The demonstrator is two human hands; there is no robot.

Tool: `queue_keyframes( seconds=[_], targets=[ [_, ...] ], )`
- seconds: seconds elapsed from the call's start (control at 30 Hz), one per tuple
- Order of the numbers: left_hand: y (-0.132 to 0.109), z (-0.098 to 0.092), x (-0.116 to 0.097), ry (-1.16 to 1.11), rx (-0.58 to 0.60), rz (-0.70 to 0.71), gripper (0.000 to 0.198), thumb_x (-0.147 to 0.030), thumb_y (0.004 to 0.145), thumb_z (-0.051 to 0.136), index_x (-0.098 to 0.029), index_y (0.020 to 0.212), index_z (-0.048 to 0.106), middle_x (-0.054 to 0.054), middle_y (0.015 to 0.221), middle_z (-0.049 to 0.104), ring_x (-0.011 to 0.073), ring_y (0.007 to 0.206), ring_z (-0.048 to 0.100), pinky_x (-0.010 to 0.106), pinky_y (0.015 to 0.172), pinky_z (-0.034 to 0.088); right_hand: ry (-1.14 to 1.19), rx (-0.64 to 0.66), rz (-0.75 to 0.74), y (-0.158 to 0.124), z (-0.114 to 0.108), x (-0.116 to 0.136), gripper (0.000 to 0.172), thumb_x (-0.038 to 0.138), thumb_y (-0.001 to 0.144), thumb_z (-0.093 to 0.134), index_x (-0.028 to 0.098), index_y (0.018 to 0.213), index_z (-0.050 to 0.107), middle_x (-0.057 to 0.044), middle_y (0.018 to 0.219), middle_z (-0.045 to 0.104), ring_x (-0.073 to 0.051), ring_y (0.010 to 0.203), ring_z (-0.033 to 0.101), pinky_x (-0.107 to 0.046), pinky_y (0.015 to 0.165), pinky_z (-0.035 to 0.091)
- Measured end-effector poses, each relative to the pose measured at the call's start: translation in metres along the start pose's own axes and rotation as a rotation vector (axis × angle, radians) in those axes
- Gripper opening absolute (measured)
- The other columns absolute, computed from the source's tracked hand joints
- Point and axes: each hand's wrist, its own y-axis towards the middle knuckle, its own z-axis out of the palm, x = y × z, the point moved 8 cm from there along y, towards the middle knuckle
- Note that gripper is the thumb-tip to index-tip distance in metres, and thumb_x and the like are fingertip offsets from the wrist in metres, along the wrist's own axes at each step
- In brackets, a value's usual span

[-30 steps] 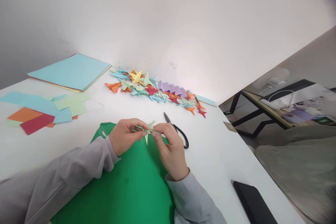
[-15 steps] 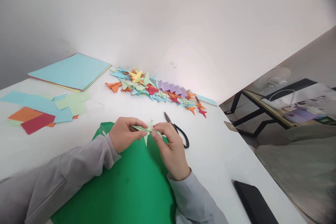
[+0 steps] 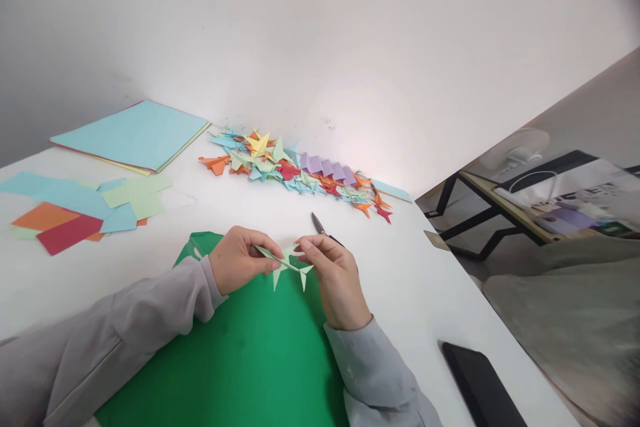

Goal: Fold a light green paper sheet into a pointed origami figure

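A light green folded paper plane [image 3: 287,263] with pointed wings and a small forked tail is held over the green sheet. My left hand [image 3: 243,255] pinches its nose end between thumb and fingers. From the other side my right hand [image 3: 339,280] has its thumb and fingertips closed at the far wing's tip. Just behind the right hand lies a pair of scissors [image 3: 317,223]; its blade shows, while most of the black handle is hidden. Under both hands the green sheet [image 3: 240,353], with a slot near its far corner, spreads over the table.
Along the wall lies a long heap of colourful folded paper planes [image 3: 290,167]. Loose paper pieces [image 3: 70,233] overlap on the left, in front of a stack of large sheets [image 3: 135,133]. A black phone-like slab [image 3: 480,383] rests near the table's right edge.
The paper plane has turned, bringing its tail toward me on the right. My right hand has shifted slightly right, its fingers moving from the plane's body to the wing, and covers more of the scissors.
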Motion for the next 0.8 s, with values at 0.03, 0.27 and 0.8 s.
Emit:
queue_keyframes(
  seconds=[0.03,0.27,0.8],
  targets=[
    [0.000,0.000,0.000,0.006,-0.002,0.002,0.011,-0.019,0.057,0.067,-0.012,0.067,0.067,0.001,0.049,0.059,0.0120,0.047,0.053,0.024,0.049,0.042,-0.002,0.002,-0.002,0.000,0.000,0.000,0.017,0.034,0.069,0.066,0.017,0.069,0.064,0.000,0.067,0.061,-0.013,0.065,0.052,-0.027,0.064,0.040],
    [0.001,0.000,0.002,0.035,-0.004,-0.020,0.011,-0.017,0.057,0.064,-0.011,0.067,0.067,0.000,0.047,0.057,0.0110,0.045,0.051,0.022,0.047,0.040,-0.020,0.035,-0.039,-0.001,0.003,0.003,0.018,0.035,0.069,0.066,0.017,0.068,0.065,0.000,0.067,0.060,-0.012,0.064,0.052,-0.026,0.063,0.040],
    [0.001,0.006,-0.001,0.003,0.047,0.035,0.010,-0.015,0.057,0.062,-0.012,0.064,0.066,0.004,0.060,0.063,0.0146,0.057,0.057,0.027,0.056,0.045,0.021,0.126,0.101,-0.002,0.010,-0.010,0.021,0.035,0.069,0.063,0.016,0.061,0.059,0.002,0.057,0.052,-0.011,0.056,0.043,-0.025,0.057,0.031]
  ],
)
